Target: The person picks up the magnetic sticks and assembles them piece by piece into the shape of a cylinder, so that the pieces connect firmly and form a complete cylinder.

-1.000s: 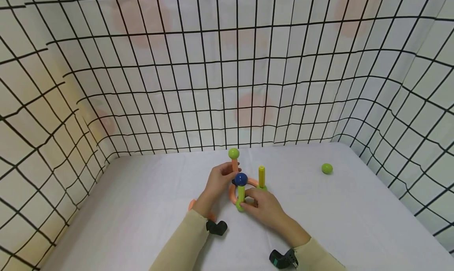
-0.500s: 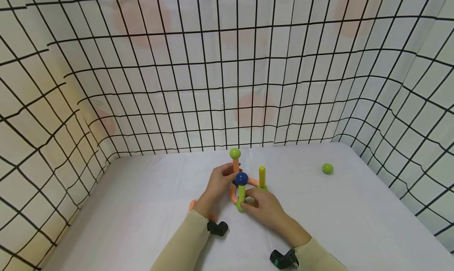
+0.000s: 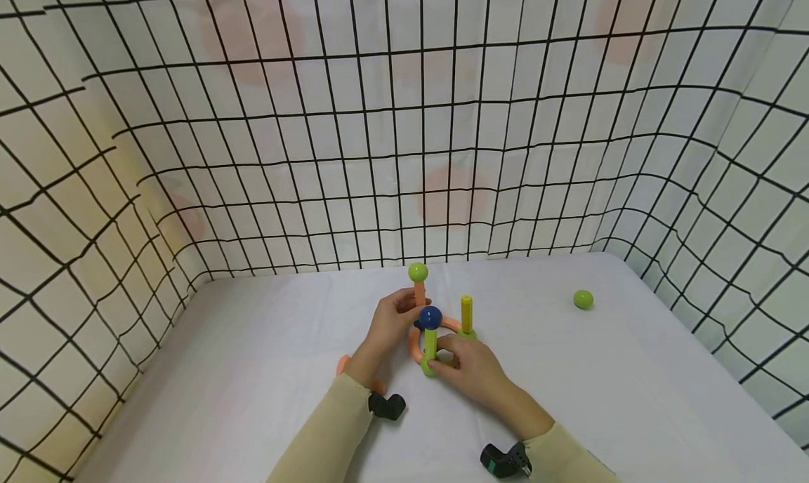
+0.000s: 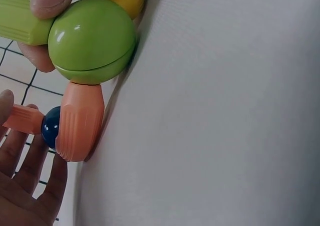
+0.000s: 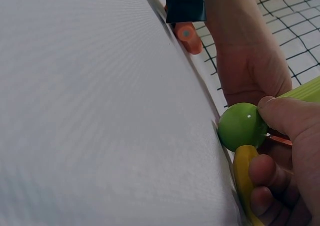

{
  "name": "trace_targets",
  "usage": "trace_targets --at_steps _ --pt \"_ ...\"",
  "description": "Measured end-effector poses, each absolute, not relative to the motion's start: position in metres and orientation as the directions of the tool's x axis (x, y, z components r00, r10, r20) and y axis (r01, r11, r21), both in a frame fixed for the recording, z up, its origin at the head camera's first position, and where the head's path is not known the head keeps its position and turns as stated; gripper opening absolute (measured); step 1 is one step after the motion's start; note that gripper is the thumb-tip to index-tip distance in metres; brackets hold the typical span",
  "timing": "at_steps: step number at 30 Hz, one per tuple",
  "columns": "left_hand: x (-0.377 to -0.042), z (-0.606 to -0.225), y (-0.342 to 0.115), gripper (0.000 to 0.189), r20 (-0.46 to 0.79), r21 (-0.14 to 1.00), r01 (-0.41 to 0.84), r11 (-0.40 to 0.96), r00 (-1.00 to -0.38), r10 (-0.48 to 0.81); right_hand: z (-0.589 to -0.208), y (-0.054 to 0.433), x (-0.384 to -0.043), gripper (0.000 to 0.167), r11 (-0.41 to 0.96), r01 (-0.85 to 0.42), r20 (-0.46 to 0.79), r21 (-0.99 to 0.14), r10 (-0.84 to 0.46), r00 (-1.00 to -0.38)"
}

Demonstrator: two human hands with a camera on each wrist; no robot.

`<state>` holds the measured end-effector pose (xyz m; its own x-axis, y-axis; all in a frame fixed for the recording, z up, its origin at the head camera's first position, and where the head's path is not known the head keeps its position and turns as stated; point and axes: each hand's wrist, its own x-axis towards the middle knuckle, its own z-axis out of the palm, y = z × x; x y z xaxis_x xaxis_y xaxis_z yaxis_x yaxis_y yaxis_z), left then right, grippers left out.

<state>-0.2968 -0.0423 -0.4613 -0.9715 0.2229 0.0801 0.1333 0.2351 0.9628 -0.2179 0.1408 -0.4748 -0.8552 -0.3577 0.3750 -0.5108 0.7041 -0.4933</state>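
Observation:
A magnetic ball-and-rod toy stands on the white cloth, with curved orange pieces (image 3: 414, 346) joining balls at its base. My left hand (image 3: 387, 323) pinches an upright orange rod (image 3: 420, 293) topped by a green ball (image 3: 418, 272); a dark blue ball (image 4: 51, 127) sits at that rod's foot. On the near side, my right hand (image 3: 472, 372) pinches a light green rod (image 3: 431, 344) just above its green base ball (image 5: 242, 127). A larger blue ball (image 3: 430, 318) caps this rod. A yellow curved piece (image 5: 243, 173) meets the base ball beside my right fingers.
Behind my right hand, an upright yellow rod (image 3: 466, 314) rises from a green ball. One loose green ball (image 3: 583, 300) lies far right. Loose orange pieces (image 3: 343, 364) lie partly hidden under my left forearm. A black-gridded cloth wall (image 3: 404, 153) surrounds the table's back and sides.

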Motion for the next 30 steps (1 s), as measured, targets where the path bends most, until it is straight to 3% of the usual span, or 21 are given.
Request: trace_targets --at_steps 12,17,22,30 --pt "-0.292 -0.458 -0.045 0.042 0.072 0.952 0.118 0.283 -0.983 0.169 -0.474 0.141 -0.217 0.025 0.714 -0.495 0.359 -0.495 -0.35 -0.865" --pt "-0.287 -0.453 -0.052 0.045 0.131 0.943 0.167 0.288 -0.981 0.142 -0.473 0.14 -0.216 0.025 0.722 -0.479 0.343 -0.499 -0.343 -0.874" --pt "-0.276 -0.444 -0.064 0.042 0.178 0.929 0.209 0.306 -0.976 0.124 -0.474 0.14 -0.216 0.023 0.722 -0.485 0.363 -0.494 -0.335 -0.869" --pt "-0.247 -0.43 -0.096 0.036 0.146 0.925 0.17 0.339 -0.985 0.095 -0.474 0.14 -0.216 0.024 0.721 -0.483 0.355 -0.497 -0.339 -0.871"
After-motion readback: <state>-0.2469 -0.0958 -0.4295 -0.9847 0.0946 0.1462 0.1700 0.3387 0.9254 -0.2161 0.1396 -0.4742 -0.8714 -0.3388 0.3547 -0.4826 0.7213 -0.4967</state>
